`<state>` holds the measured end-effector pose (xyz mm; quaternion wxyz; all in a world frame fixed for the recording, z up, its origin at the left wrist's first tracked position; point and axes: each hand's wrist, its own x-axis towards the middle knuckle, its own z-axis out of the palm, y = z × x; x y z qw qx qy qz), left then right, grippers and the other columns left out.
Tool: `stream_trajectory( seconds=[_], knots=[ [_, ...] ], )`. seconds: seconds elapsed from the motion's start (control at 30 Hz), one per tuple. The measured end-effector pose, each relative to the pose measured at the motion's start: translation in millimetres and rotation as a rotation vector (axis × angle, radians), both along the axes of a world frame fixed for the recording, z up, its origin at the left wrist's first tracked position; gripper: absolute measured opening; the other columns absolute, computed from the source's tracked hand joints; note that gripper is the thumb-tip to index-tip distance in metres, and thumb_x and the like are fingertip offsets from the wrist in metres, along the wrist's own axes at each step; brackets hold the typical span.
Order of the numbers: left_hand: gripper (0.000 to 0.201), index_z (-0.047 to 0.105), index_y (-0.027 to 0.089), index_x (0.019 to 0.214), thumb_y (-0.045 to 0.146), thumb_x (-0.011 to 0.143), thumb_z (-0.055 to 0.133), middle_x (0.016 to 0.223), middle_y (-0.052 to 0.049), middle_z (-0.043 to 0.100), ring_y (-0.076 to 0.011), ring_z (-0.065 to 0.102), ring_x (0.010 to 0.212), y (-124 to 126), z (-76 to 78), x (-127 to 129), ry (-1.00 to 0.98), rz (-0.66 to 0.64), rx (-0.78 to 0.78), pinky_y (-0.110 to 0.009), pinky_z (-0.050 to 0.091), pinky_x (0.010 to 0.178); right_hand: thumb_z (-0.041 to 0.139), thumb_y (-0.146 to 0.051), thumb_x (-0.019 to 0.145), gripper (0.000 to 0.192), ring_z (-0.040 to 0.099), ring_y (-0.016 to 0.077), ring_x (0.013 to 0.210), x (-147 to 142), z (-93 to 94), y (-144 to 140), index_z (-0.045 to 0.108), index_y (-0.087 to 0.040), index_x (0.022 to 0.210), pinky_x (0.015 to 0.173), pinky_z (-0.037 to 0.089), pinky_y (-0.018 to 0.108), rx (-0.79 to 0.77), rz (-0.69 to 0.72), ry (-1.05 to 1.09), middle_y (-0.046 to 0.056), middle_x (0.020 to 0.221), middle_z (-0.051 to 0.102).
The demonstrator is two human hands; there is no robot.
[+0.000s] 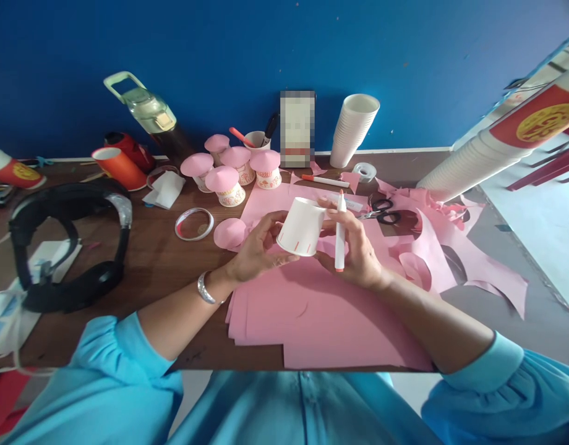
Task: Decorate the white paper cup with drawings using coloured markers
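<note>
My left hand (256, 244) grips a white paper cup (302, 227), held upside down above the pink paper sheets (312, 315); small red marks show near its rim. My right hand (356, 247) touches the cup's other side and holds a white marker with a red tip (339, 238) upright between its fingers. A loose pink paper circle (229, 233) lies just left of my left hand.
Several cups topped with pink paper caps (229, 176) stand behind. A tape ring (194, 224), scissors (381, 210), another marker (325, 180), a tape roll (364, 171), a white cup stack (354, 130), headphones (66, 247), bottle (148, 111), orange cup (120, 167), pink scraps (451, 247).
</note>
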<state>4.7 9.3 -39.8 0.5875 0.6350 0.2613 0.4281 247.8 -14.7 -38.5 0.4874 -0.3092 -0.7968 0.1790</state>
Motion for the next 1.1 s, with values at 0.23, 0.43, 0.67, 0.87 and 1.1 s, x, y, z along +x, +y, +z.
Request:
stream_trajectory(
  seconds=[0.23,0.43,0.67,0.87,1.1],
  knots=[
    [0.069,0.06,0.026,0.146,0.05,0.086,0.084,0.145,-0.014,0.065,-0.0353,0.06,0.136,1,0.1,-4,0.013,-0.115,0.053,-0.047,0.051,0.113,0.077,-0.024,0.094,0.071,0.057,0.0369,0.148,-1,-2.5,3,0.037,-0.03,0.153,0.096,0.068,0.053,0.072,0.011,0.015,0.02,0.154,0.057],
    [0.066,0.061,0.028,0.146,0.058,0.09,0.077,0.144,-0.012,0.067,-0.0354,0.062,0.133,4,-0.3,-7,0.082,-0.136,0.029,-0.047,0.051,0.11,0.076,-0.03,0.097,0.072,0.057,0.0348,0.149,3,-6.2,8,0.035,-0.033,0.156,0.096,0.068,0.05,0.058,0.026,-0.008,0.016,0.154,0.06],
    [0.085,0.057,0.02,0.139,0.056,0.071,0.094,0.134,-0.015,0.066,-0.035,0.062,0.126,-1,3.3,4,0.248,0.054,0.113,-0.049,0.055,0.104,0.081,-0.041,0.095,0.089,0.055,0.0359,0.151,-2,-8.8,1,0.028,-0.032,0.165,0.103,0.066,0.054,0.125,-0.055,-0.105,0.018,0.165,0.05],
    [0.084,0.052,0.025,0.151,0.057,0.082,0.086,0.15,-0.016,0.061,-0.0376,0.056,0.142,-4,1.3,2,0.162,-0.091,0.093,-0.051,0.051,0.116,0.08,-0.037,0.096,0.085,0.057,0.0368,0.148,-5,-4.2,0,0.029,-0.03,0.164,0.106,0.065,0.054,0.161,-0.103,-0.092,0.02,0.161,0.054],
    [0.073,0.057,0.022,0.144,0.05,0.084,0.086,0.144,-0.016,0.066,-0.0362,0.062,0.135,-1,4.0,0,0.188,-0.021,0.067,-0.05,0.052,0.112,0.08,-0.042,0.096,0.081,0.059,0.035,0.147,-2,-6.3,7,0.032,-0.028,0.161,0.11,0.062,0.056,0.167,-0.113,-0.06,0.018,0.157,0.058]
  ],
)
